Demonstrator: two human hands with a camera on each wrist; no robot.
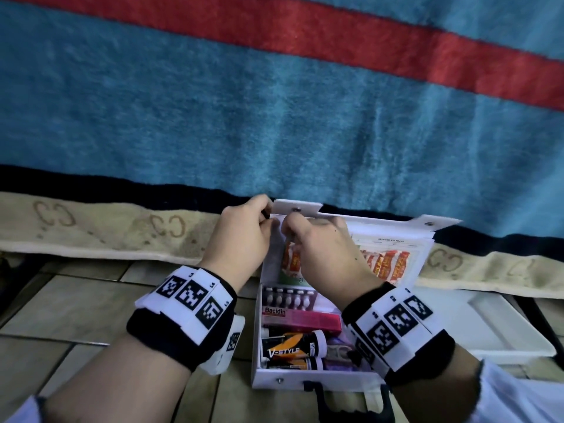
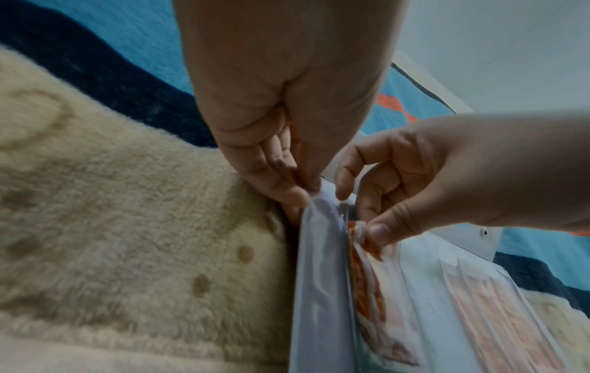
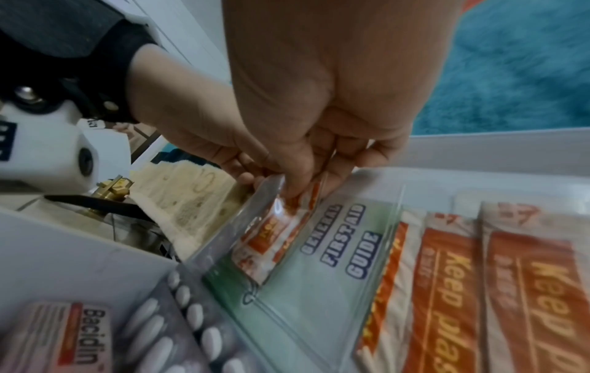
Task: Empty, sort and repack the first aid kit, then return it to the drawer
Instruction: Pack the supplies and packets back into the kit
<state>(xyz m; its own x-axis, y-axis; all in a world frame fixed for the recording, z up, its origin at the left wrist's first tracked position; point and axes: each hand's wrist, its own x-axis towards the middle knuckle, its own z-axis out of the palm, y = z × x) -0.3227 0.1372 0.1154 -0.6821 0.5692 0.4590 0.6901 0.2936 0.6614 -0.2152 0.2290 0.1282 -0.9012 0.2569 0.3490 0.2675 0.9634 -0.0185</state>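
The white first aid kit [image 1: 305, 378] lies open on the tiled floor, its lid [image 1: 393, 227] leaning back against the bed. A clear pocket [image 2: 322, 252] inside the lid holds orange plaster strips [image 1: 387, 267] and a first aid guide [image 3: 341, 242]. My left hand [image 1: 268, 215] pinches the pocket's upper left edge. Beside it, my right hand [image 1: 287, 231] pinches the top of one plaster strip [image 3: 271, 239] that sits in the pocket's mouth. The base holds a blister pack [image 1: 288, 299], a pink Bacidin box [image 1: 302, 319] and V-Style bottles [image 1: 293, 346].
A blue, red and cream blanket [image 1: 274, 117] hangs over the bed edge right behind the lid. A flat white tray [image 1: 488, 328] lies on the floor to the right of the kit. The kit's black handle [image 1: 320, 398] points toward me. Bare tiles [image 1: 76, 306] lie left.
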